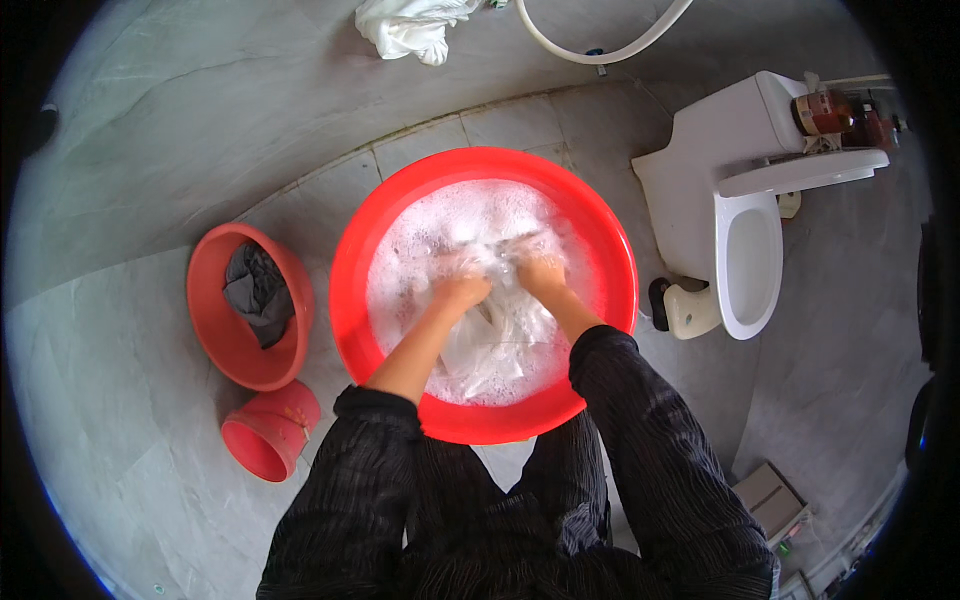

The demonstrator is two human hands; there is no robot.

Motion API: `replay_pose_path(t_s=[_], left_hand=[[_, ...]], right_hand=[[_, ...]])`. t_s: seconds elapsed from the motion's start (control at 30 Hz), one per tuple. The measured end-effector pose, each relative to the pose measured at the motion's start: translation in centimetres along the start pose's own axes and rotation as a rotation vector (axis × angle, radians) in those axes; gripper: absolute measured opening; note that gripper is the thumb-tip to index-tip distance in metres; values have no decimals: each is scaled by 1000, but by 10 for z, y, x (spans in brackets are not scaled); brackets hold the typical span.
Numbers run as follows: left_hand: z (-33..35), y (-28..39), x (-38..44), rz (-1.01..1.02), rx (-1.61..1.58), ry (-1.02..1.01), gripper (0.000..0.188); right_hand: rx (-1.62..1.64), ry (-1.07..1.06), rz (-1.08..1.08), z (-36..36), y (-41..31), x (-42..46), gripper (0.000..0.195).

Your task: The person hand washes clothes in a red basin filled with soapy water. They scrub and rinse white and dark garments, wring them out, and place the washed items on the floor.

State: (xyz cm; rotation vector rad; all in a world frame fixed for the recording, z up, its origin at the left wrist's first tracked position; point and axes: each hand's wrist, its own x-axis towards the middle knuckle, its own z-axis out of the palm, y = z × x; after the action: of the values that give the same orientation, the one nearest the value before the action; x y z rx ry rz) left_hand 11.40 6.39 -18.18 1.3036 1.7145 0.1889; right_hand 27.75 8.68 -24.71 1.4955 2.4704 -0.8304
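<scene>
A large red plastic basin [484,424] full of foamy water stands before me, between and beyond my knees. Wet white cloth [480,360] lies in the suds, its near folds spread toward me. My left hand [463,281] is bent over a bunched part of this cloth near the basin's middle. Close by on the right, my right hand [541,270] also grips the cloth. Foam and motion blur partly hide the fingers of both hands. The far part of the cloth is hard to tell from the white foam [480,206].
At left, a faded red basin [202,315] holds dark clothing [259,292], beside a tipped pink bucket [262,442]. A white toilet [697,187] with bottles [821,112] on its tank stands right. A white bag [412,26] and hose [607,56] are at the far wall.
</scene>
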Motion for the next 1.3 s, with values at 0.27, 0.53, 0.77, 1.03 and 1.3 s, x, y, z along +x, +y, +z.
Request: replay_pose_path(t_s=[0.27, 0.53, 0.77, 1.03, 1.3], left_hand=[[-5, 6, -16, 120, -2048, -482, 38], [9, 25, -31, -414, -1570, 41, 30], [-26, -15, -44, 27, -196, 626, 62], [25, -18, -18, 111, 577, 102, 68], [8, -38, -38, -26, -709, 349, 43]], right_hand=[[1062, 387, -110, -103, -136, -56, 33], [440, 456, 97, -72, -73, -16, 13], [334, 519, 220, -72, -34, -29, 27], [234, -421, 288, -16, -23, -33, 47], [1126, -37, 401, -32, -6, -60, 43]])
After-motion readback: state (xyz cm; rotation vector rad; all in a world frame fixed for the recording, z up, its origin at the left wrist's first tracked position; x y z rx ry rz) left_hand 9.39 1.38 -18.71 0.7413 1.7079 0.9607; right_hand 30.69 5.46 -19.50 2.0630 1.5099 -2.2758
